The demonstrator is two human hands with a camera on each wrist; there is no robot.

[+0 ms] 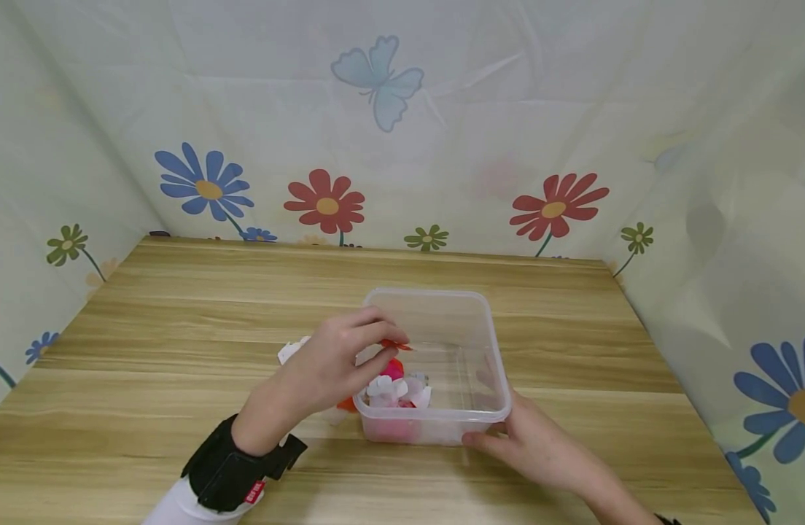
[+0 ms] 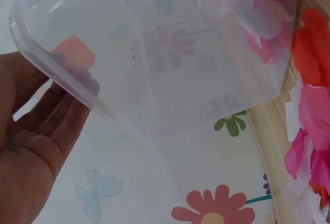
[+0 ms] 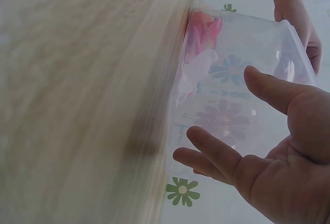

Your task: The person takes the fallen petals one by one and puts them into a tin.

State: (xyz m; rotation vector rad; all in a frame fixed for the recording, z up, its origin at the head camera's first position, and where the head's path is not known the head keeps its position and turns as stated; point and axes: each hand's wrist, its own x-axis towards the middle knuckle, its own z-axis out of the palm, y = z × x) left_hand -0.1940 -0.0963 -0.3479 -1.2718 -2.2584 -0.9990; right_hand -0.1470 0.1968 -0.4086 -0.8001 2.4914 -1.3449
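A clear plastic container (image 1: 497, 350), open at the top, stands on the table with red, pink and white fabric petals (image 1: 392, 390) in its left part. Over its left rim reaches my left hand (image 1: 337, 357), pinching an orange-red petal (image 1: 397, 345) between thumb and fingers. The left wrist view shows that petal (image 2: 77, 53) through the clear wall. My right hand (image 1: 540, 445) lies against the container's right side, thumb at the near corner. In the right wrist view its fingers (image 3: 216, 154) are spread and fairly straight beside the wall.
More orange, pink and white petals (image 2: 314, 115) lie loose on the table just left of the container, partly behind my left forearm. A wood-grain table (image 1: 179, 313) spreads around it. Flower-printed sheeting (image 1: 442, 146) borders the table at the back and both sides.
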